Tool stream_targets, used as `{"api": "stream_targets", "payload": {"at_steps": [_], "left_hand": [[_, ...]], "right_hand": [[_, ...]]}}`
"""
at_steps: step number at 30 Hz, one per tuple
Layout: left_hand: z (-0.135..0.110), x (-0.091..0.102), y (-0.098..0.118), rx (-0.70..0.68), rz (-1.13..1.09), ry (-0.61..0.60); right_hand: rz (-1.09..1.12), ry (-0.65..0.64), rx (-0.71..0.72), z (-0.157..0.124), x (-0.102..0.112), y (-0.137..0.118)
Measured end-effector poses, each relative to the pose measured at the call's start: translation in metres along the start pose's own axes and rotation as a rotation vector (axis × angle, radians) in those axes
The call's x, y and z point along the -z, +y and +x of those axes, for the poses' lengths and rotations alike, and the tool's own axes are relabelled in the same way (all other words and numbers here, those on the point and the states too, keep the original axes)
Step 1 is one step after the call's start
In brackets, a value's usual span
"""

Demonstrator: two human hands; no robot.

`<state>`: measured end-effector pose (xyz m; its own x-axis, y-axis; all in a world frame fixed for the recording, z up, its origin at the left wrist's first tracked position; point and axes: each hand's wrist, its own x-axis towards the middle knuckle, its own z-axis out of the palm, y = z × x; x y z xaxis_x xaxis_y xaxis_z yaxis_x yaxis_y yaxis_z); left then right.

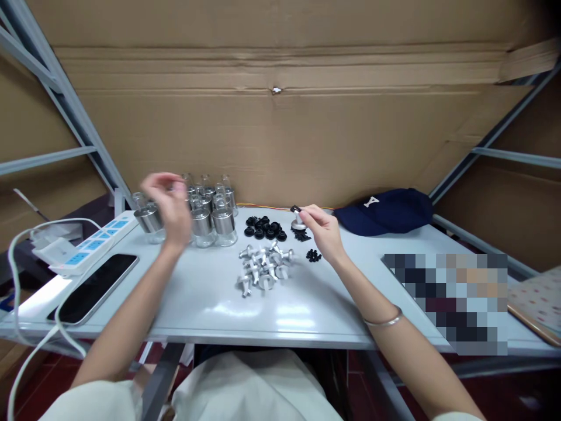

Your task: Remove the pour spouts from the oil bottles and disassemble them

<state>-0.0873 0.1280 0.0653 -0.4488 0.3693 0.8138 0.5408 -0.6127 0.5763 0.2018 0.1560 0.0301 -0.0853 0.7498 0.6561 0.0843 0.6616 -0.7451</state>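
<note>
My right hand (323, 230) is closed, pinching a silver metal pourer top (298, 222) with a black piece at its upper end. Below it on the table lie small black strips (301, 234) and a little cluster of tiny black parts (313, 255). At the left, my left hand (169, 204) is raised among several glass bottles (201, 225) with metal sleeves. Motion smears its curled fingers, and whether they touch a bottle is unclear. One bottle (149, 219) beside this hand looks tilted. Between my hands lie several silver pourer tops (263, 266) and black round stoppers (265, 228).
A white power strip (94, 242) with cables and a dark phone (96, 286) lie at the left. A navy cap (385, 213) sits back right, near a blurred-out flat object (451, 304). Cardboard (280, 134) closes off the back of the table (197, 316).
</note>
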Motion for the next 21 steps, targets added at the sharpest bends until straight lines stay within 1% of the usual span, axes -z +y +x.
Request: {"api": "stream_targets", "payload": {"at_steps": [1,2,3,4,5,6,7,8,11,14,17,19,21], "left_hand": [[-0.02,-0.016,0.018,0.048,-0.13,-0.206],[-0.04,-0.031,0.034,0.145,-0.221,-0.392],[-0.058,-0.044,0.047,0.289,-0.297,-0.554],[-0.075,-0.055,0.057,0.443,-0.368,-0.693],[-0.088,-0.063,0.064,0.56,-0.421,-0.788],[-0.097,-0.069,0.068,0.628,-0.466,-0.854],[-0.103,-0.073,0.069,0.671,-0.505,-0.895],[-0.106,-0.074,0.068,0.684,-0.536,-0.922],[-0.108,-0.072,0.061,0.637,-0.565,-0.956],[-0.11,-0.065,0.057,0.561,-0.459,-0.957],[-0.114,-0.059,0.058,0.536,-0.344,-0.981],[-0.116,-0.058,0.058,0.525,-0.333,-1.022],[-0.115,-0.058,0.056,0.499,-0.371,-1.076]], "right_hand": [[-0.031,-0.011,0.039,-0.002,-0.002,-0.001],[-0.059,-0.026,0.075,-0.004,-0.003,-0.001],[-0.086,-0.044,0.11,-0.006,-0.005,-0.002],[-0.114,-0.061,0.142,-0.008,-0.007,-0.002],[-0.145,-0.072,0.172,-0.01,-0.008,-0.002],[-0.179,-0.076,0.199,-0.013,-0.01,-0.002],[-0.213,-0.076,0.227,-0.014,-0.011,-0.002],[-0.248,-0.079,0.255,-0.016,-0.011,-0.002],[-0.345,-0.121,0.345,-0.018,-0.011,0.0],[-0.428,-0.163,0.429,-0.018,-0.01,0.002],[-0.478,-0.186,0.491,-0.019,-0.009,0.003],[-0.486,-0.211,0.523,-0.019,-0.008,0.004],[-0.483,-0.241,0.544,-0.02,-0.008,0.005]]}}
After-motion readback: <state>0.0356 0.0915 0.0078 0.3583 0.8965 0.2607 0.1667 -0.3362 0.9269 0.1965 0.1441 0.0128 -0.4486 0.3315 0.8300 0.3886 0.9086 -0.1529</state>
